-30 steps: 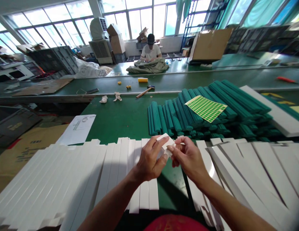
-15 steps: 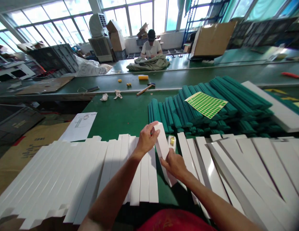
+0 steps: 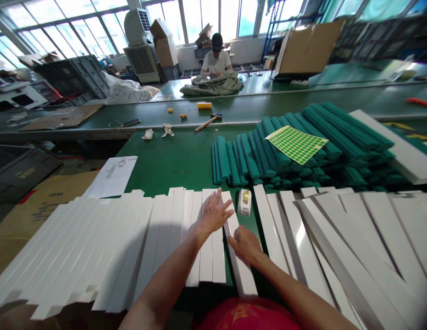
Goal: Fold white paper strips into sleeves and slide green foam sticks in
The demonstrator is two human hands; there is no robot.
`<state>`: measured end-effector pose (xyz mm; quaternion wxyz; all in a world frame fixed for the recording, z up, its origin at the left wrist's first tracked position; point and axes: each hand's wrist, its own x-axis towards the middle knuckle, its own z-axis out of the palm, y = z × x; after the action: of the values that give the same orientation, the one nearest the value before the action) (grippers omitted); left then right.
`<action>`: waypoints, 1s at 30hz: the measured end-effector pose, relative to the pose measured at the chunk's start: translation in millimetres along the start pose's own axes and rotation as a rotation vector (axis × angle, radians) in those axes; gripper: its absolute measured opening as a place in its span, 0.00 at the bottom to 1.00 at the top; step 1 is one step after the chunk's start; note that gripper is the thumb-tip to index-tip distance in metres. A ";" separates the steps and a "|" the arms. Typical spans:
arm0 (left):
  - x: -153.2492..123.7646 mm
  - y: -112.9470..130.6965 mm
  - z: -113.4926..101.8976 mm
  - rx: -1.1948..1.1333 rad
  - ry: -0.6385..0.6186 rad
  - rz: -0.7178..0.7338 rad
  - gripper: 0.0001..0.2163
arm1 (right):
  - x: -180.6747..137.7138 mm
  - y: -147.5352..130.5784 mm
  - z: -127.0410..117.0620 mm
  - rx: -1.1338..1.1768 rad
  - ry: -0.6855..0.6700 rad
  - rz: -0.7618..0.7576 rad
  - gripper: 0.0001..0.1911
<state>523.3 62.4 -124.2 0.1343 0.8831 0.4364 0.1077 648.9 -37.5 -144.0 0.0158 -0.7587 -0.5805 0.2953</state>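
Observation:
My left hand (image 3: 215, 213) lies flat with fingers spread on the far ends of the white strips (image 3: 209, 247), touching the long white strip (image 3: 239, 263) that lies on the green table. My right hand (image 3: 246, 244) rests on that same strip's right side with fingers curled against it; whether it grips the strip I cannot make out. A small white tape dispenser (image 3: 244, 202) with a yellow roll stands just right of the strip. A row of white strips (image 3: 96, 247) spreads to the left, and another fan of white strips (image 3: 337, 238) lies to the right.
A stack of green strips (image 3: 285, 156) with a sheet of green dot stickers (image 3: 296, 144) lies beyond my hands. A paper sheet (image 3: 112, 175) hangs over the green table's (image 3: 172, 160) left edge. A hammer (image 3: 208, 123) lies farther back. A person (image 3: 216, 62) works at a far table.
The white strip that both hands held up has been laid flat at the right end of the left row. My left hand has opened onto it; the tape dispenser has come into view.

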 end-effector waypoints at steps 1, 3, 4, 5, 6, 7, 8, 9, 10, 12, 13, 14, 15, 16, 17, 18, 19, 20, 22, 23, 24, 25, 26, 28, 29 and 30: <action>-1.8 1.3 5.6 0.029 -0.037 -0.007 0.19 | 2.7 1.2 1.7 -0.001 -0.007 0.012 0.18; -3.7 2.0 13.7 0.062 -0.116 0.008 0.18 | 9.9 1.3 5.2 0.000 -0.018 0.016 0.19; -3.9 1.1 16.1 0.070 -0.149 0.019 0.19 | 14.2 0.0 6.9 0.001 -0.027 0.010 0.21; -3.9 -0.7 17.5 0.076 -0.171 0.026 0.19 | 18.8 -1.9 8.1 0.003 -0.036 -0.003 0.23; -3.7 -3.2 18.2 0.081 -0.182 0.026 0.20 | 23.4 -4.0 8.6 0.007 -0.045 -0.021 0.24; -3.5 -6.1 18.5 0.089 -0.183 0.019 0.20 | 27.5 -5.8 7.8 0.013 -0.055 -0.043 0.25; -3.5 -8.9 18.6 0.100 -0.182 0.009 0.21 | 30.6 -6.5 5.3 0.021 -0.068 -0.069 0.25; -3.6 -11.2 18.9 0.111 -0.180 0.002 0.21 | 32.2 -5.6 0.9 0.032 -0.085 -0.097 0.26; -4.1 -12.7 19.5 0.121 -0.179 -0.001 0.22 | 31.6 -2.5 -5.4 0.045 -0.102 -0.125 0.26; -6.0 -12.0 22.3 0.136 -0.174 0.002 0.23 | 22.4 11.3 -22.0 0.066 -0.106 -0.159 0.26; -7.5 -9.9 24.6 0.149 -0.163 0.004 0.23 | 13.6 22.1 -30.8 0.056 -0.042 -0.160 0.25; -9.4 -6.9 27.3 0.166 -0.145 0.002 0.24 | 2.6 35.1 -38.6 0.022 0.073 -0.145 0.24; -11.4 -3.1 30.3 0.186 -0.120 -0.002 0.24 | -9.9 49.8 -44.7 -0.036 0.222 -0.116 0.23; -13.5 1.1 33.2 0.208 -0.088 -0.008 0.24 | -22.8 65.7 -48.3 -0.113 0.375 -0.077 0.23; -15.4 5.6 35.9 0.226 -0.055 -0.014 0.23 | -35.0 81.9 -49.2 -0.200 0.504 -0.030 0.23; -16.9 10.1 38.0 0.236 -0.023 -0.018 0.23 | -45.5 97.7 -47.6 -0.282 0.582 0.018 0.22; -17.7 14.5 39.3 0.234 0.005 -0.017 0.23 | -53.5 112.3 -43.9 -0.345 0.605 0.062 0.20; -17.8 18.8 39.7 0.226 0.032 -0.012 0.23 | -58.9 125.1 -39.2 -0.390 0.599 0.095 0.18; -15.8 26.6 37.4 0.191 0.080 0.013 0.22 | -62.4 143.2 -31.8 -0.429 0.576 0.134 0.16; -14.0 30.2 34.8 0.168 0.101 0.030 0.21 | -61.8 148.4 -31.8 -0.419 0.567 0.134 0.18; -12.1 33.7 31.2 0.144 0.123 0.049 0.21 | -60.7 151.2 -35.9 -0.387 0.558 0.131 0.19; -10.4 37.2 26.8 0.121 0.148 0.071 0.20 | -59.9 151.8 -44.9 -0.332 0.541 0.130 0.19; -9.0 40.9 21.6 0.096 0.176 0.097 0.20 | -60.0 150.7 -58.9 -0.254 0.516 0.131 0.19; -8.3 50.3 8.8 0.045 0.253 0.168 0.22 | -63.4 143.8 -99.1 -0.042 0.442 0.134 0.21; -8.9 56.6 1.0 0.016 0.299 0.218 0.24 | -66.4 138.2 -122.5 0.084 0.401 0.135 0.22; -9.9 64.5 -7.8 -0.014 0.342 0.282 0.28 | -69.6 131.3 -145.7 0.222 0.345 0.120 0.23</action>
<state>562.8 18.0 -96.2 0.0479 0.9033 0.3244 0.2767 820.7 -95.8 -42.1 0.1809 -0.8247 -0.4870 0.2236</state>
